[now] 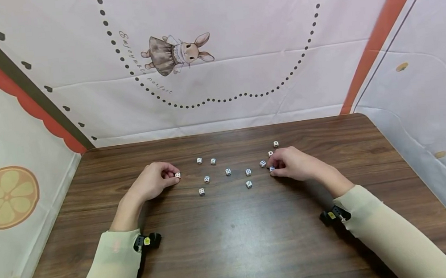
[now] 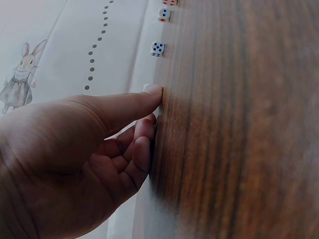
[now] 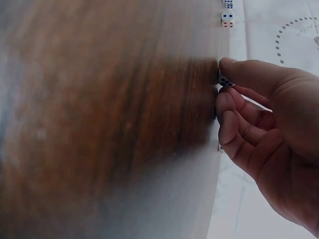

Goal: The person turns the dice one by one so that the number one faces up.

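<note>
On the left of the table, my left hand (image 1: pixel 153 180) pinches a white die (image 1: pixel 177 175) between thumb and fingers, close to the tabletop. The left wrist view shows its thumb (image 2: pixel 130 107) covering most of that die. Over on the right, my right hand (image 1: pixel 293 163) grips another die (image 3: pixel 226 80) by thumb and forefinger, its blue pips showing. Right beside those fingertips sit a die (image 1: pixel 263 163) and one with a large single pip (image 1: pixel 270 153), partly hidden by the hand. Slightly farther back lies one more die (image 1: pixel 276 143).
Several loose dice lie between the hands, among them a middle die (image 1: pixel 228 172) and a nearer die (image 1: pixel 249 184). The brown wooden table (image 1: pixel 233 245) ends at the back against a printed cloth (image 1: pixel 241 79). Cloth also hangs at both sides.
</note>
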The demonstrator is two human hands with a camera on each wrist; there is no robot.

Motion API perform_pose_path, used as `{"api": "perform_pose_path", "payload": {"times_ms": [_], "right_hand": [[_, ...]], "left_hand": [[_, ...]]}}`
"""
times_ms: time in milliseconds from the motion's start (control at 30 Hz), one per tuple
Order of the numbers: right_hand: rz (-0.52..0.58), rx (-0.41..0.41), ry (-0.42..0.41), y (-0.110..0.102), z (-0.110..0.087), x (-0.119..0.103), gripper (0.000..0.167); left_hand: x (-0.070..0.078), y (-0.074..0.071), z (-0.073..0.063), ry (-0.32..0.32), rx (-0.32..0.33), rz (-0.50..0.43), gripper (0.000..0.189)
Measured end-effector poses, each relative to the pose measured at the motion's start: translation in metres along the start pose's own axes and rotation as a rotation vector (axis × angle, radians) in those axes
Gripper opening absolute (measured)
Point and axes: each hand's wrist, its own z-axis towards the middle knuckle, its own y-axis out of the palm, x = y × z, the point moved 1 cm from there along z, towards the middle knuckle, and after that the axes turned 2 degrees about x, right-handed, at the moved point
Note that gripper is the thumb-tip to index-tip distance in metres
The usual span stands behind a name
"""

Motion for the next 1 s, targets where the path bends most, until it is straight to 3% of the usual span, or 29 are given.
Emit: {"api": "perform_pose_path", "payload": {"times_ms": [533, 1000], "right_hand": [[0.108, 0.007, 0.048, 0.0009, -0.0040, 0.0018, 0.011], [0.128, 0.011, 0.094, -0.0003, -0.0043, 0.0062, 0.008]], "left_hand": [[-0.0022, 0.0019, 0.0007, 0.012, 0.017, 0.001, 0.012], [-0.0034, -0.0006, 0.0041, 0.016, 0.016, 0.002, 0.011]]}}
